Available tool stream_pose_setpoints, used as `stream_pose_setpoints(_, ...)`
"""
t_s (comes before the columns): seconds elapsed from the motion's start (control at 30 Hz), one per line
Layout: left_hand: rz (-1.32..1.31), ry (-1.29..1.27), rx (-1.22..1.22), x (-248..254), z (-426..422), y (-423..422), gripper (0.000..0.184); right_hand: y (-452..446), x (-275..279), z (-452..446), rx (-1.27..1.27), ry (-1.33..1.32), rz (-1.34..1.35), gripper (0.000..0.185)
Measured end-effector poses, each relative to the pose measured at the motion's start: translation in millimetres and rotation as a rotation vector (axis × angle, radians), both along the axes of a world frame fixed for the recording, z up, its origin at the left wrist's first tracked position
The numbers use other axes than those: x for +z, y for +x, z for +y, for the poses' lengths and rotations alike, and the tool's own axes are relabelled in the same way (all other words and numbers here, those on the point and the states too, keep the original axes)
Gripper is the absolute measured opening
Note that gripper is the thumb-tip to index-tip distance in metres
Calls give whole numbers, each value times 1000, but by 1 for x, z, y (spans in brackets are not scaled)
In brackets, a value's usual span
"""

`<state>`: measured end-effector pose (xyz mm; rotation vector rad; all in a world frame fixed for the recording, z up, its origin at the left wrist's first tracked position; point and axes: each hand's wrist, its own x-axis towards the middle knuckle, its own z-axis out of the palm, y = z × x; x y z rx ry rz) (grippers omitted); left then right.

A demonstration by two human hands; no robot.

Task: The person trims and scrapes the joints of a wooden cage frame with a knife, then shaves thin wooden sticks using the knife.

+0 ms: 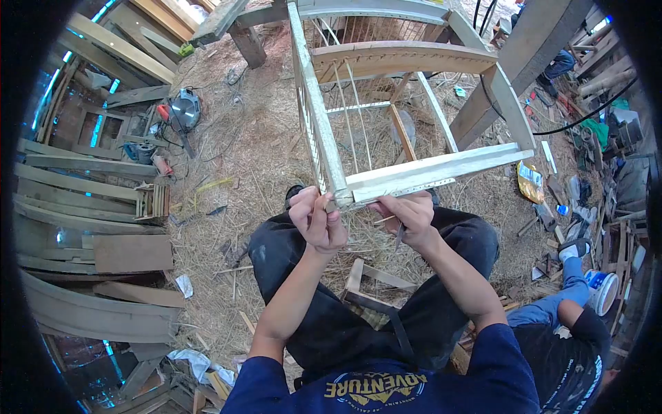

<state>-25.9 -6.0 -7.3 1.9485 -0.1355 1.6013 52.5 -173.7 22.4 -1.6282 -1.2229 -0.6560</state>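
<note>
A slatted wooden frame (441,165) stands before me, with thin bamboo-like rods (353,103) running through it. My left hand (318,222) is closed at its near left corner, fingers pinched around a small tan piece (330,205) beside the corner post. Just right of that corner, my right hand (408,218) is closed. A thin wooden stick (385,220) and a narrow dark blade-like tool (400,237) stick out from its fingers. Along the frame's near edge, close to the right fingertips, lies a pale strip with small holes (431,185). The fingers hide the exact grip points.
Wood shavings cover the ground. A circular saw (185,110) and stacked planks (89,176) lie at left. A thick post (510,72) rises behind the frame. Another person (562,345) sits at lower right near a white bucket (602,290). Between my legs is a wooden piece (369,297).
</note>
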Motion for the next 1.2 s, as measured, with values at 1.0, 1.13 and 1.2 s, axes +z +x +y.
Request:
stream_pose_setpoints(1.0, 354, -622, -70, 28, 19, 12, 34, 44, 30, -49, -480, -121, 900, 32)
stream_pose_setpoints(1.13, 336, -923, -211, 24, 24, 16, 32, 60, -10, -47, -434, -380, 901, 40)
stream_pose_setpoints(1.2, 316, -973, -276, 17, 32, 21, 33, 60, -25, -43, -395, -393, 757, 36)
